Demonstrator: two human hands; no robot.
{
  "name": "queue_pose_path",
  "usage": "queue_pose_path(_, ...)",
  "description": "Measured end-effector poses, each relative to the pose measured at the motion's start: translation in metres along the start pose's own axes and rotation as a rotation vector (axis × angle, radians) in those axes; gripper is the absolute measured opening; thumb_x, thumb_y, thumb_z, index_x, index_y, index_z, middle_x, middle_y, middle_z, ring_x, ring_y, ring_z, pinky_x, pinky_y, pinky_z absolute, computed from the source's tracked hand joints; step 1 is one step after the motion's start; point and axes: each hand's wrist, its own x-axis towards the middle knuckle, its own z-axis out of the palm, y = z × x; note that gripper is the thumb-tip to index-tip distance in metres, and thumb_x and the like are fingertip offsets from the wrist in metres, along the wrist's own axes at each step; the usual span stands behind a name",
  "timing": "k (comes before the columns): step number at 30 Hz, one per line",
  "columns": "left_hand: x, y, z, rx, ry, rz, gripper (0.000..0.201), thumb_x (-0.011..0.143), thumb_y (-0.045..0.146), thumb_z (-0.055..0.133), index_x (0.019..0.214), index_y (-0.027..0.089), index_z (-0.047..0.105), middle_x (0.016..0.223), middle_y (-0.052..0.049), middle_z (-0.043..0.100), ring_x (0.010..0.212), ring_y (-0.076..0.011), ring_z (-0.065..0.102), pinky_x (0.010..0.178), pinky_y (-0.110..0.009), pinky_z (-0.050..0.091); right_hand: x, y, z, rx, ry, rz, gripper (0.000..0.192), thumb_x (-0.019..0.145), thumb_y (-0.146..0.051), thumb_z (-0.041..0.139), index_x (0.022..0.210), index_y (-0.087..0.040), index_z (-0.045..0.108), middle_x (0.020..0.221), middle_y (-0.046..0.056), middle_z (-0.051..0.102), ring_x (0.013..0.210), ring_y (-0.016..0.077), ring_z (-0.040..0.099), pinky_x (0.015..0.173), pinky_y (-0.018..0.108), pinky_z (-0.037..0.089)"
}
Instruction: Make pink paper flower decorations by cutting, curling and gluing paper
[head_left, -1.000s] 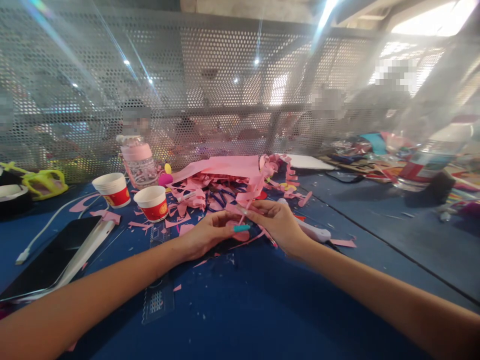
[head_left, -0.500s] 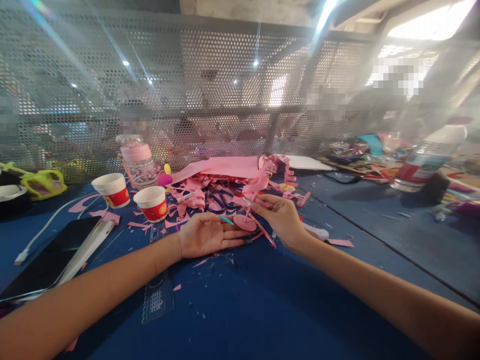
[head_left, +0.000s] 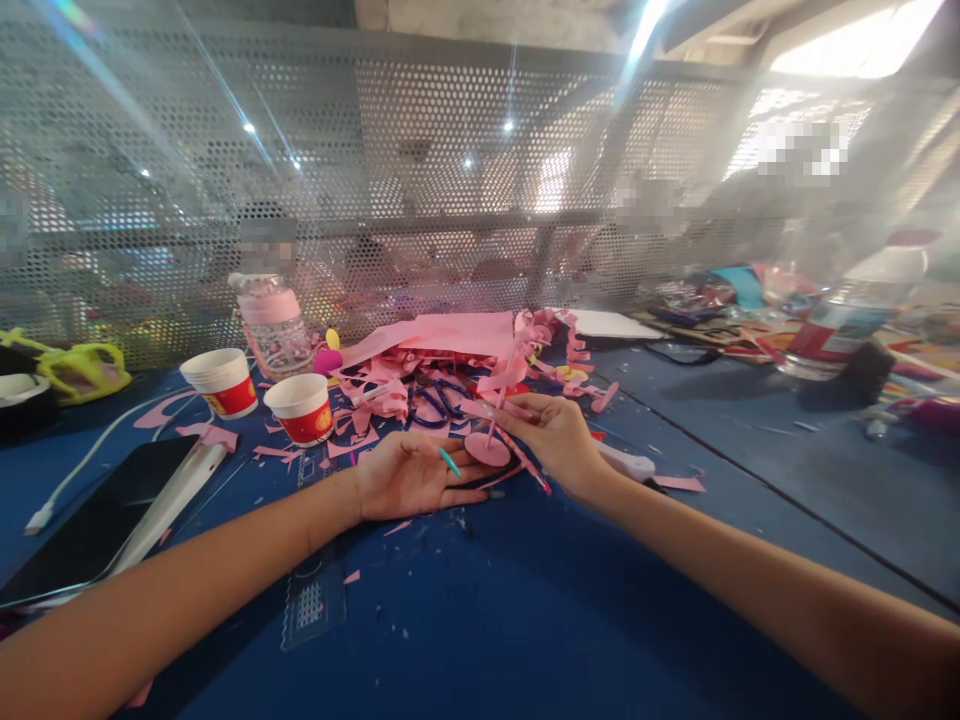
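My left hand [head_left: 405, 478] lies palm up, fingers stretched out, under the round base of a pink paper stand [head_left: 487, 450]. A thin teal piece [head_left: 450, 461] sticks out by its thumb; whether it is a nail or a loose stick I cannot tell. My right hand [head_left: 559, 440] is closed in a pinch at the stand's thin upright stem, its thumb and finger tips partly hidden. A slim red-and-pink stick [head_left: 536, 472] slants down beside the right hand. Behind both hands lies a heap of pink paper scraps [head_left: 386, 395] with dark blue scissor handles [head_left: 442, 400] among it.
Two paper cups [head_left: 304, 420] stand at left before a pink-lidded bottle [head_left: 271, 325]. A phone [head_left: 97, 510], a white cable [head_left: 45, 515] and a clear ruler [head_left: 315, 600] lie nearby. A water bottle [head_left: 847, 310] stands right. A perforated metal screen [head_left: 450, 200] closes the back.
The teal piece has swung down towards my left palm and fingers as the thumb shifted. My right hand stays pinched at the stem; the stand's base has barely moved.
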Motion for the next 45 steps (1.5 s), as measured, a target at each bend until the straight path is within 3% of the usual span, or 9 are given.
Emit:
queue_pose_path(7,-0.0011,-0.0006,0.0010,0.020,0.015,-0.009,0.057,0.065,0.008,0.042,0.122,0.003,0.047,0.120,-0.015,0.058,0.121,-0.0215,0.046,0.107,-0.040,0.020,-0.0006,0.0008,-0.0003,0.014,-0.008,0.026,0.033,0.066,-0.047,0.067,0.072,-0.014,0.068,0.063,0.003,0.065,0.063,0.0166,0.060,0.057,0.028,0.046)
queue_pose_path(14,-0.0001,-0.0005,0.0011,0.046,0.037,-0.005,0.051,0.067,0.005,0.042,0.117,0.003,0.051,0.121,-0.015,0.057,0.122,-0.0230,0.045,0.106,-0.040,0.021,-0.0033,-0.0060,0.0034,0.271,0.013,0.114,0.032,0.058,-0.038,0.075,0.079,-0.016,0.067,0.074,0.002,0.069,0.063,0.0127,0.060,0.060,0.026,0.048)
queue_pose_path(18,-0.0007,-0.0002,0.0021,0.048,0.011,0.010,0.052,0.069,0.006,0.041,0.121,0.005,0.049,0.122,-0.014,0.057,0.122,-0.0237,0.045,0.106,-0.040,0.021,-0.0046,-0.0077,0.0037,0.250,-0.031,0.139,0.031,0.055,-0.038,0.077,0.074,-0.015,0.067,0.067,0.001,0.068,0.058,0.0131,0.060,0.058,0.027,0.048)
queue_pose_path(32,-0.0001,-0.0002,0.0023,0.057,0.052,0.005,0.056,0.066,0.007,0.044,0.123,0.005,0.045,0.118,-0.014,0.059,0.117,-0.0216,0.049,0.106,-0.041,0.021,-0.0032,-0.0056,0.0016,0.205,-0.139,0.152,0.035,0.056,-0.041,0.077,0.079,-0.015,0.072,0.073,0.004,0.071,0.065,0.0170,0.064,0.067,0.031,0.052)
queue_pose_path(38,-0.0001,-0.0005,0.0013,0.033,0.054,0.004,0.060,0.064,0.008,0.045,0.124,0.004,0.044,0.116,-0.014,0.059,0.115,-0.0214,0.050,0.104,-0.040,0.023,-0.0036,-0.0085,0.0027,0.145,-0.113,0.154,0.036,0.050,-0.040,0.080,0.073,-0.014,0.071,0.066,0.002,0.069,0.060,0.0155,0.061,0.064,0.029,0.050)
queue_pose_path(45,0.0005,-0.0002,-0.0011,0.005,0.046,0.003,0.059,0.063,0.008,0.044,0.122,0.003,0.045,0.114,-0.015,0.061,0.116,-0.0221,0.050,0.104,-0.040,0.024,-0.0018,-0.0059,0.0028,0.124,-0.117,0.115,0.040,0.052,-0.044,0.078,0.077,-0.014,0.070,0.075,0.004,0.070,0.067,0.0171,0.062,0.068,0.031,0.051)
